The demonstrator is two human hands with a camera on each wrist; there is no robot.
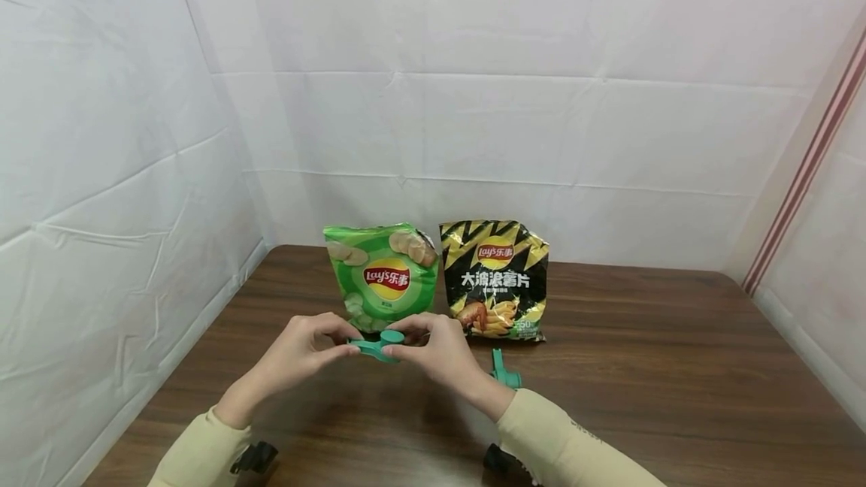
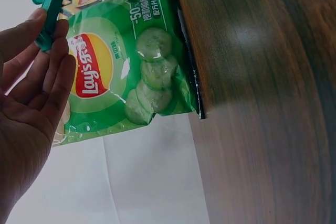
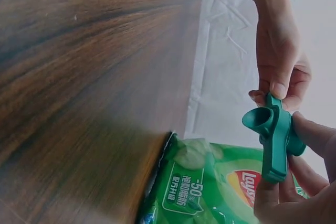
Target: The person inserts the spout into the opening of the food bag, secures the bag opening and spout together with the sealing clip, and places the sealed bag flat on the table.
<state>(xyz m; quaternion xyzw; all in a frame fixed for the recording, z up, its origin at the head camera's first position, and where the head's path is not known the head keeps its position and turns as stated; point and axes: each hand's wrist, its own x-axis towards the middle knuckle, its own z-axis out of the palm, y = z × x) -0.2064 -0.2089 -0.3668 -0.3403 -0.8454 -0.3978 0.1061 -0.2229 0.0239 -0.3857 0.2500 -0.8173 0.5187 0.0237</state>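
Observation:
Both hands hold one green bag clip (image 1: 373, 347) with a round pour spout, raised over the table in front of the green chip bag. My left hand (image 1: 307, 344) pinches its narrow end between thumb and fingers. At the spout end, my right hand (image 1: 436, 348) grips it with thumb and fingertips. The right wrist view shows the clip (image 3: 276, 142) with its funnel-shaped spout facing the camera. Behind the hands stands the green Lay's chip bag (image 1: 386, 276), its lower part partly covered by them in the head view.
A black and yellow Lay's chip bag (image 1: 496, 284) stands right of the green one. A second green clip (image 1: 504, 373) lies on the brown wooden table (image 1: 643, 367), partly behind the right forearm. White cloth (image 1: 473, 126) hangs behind and at the sides.

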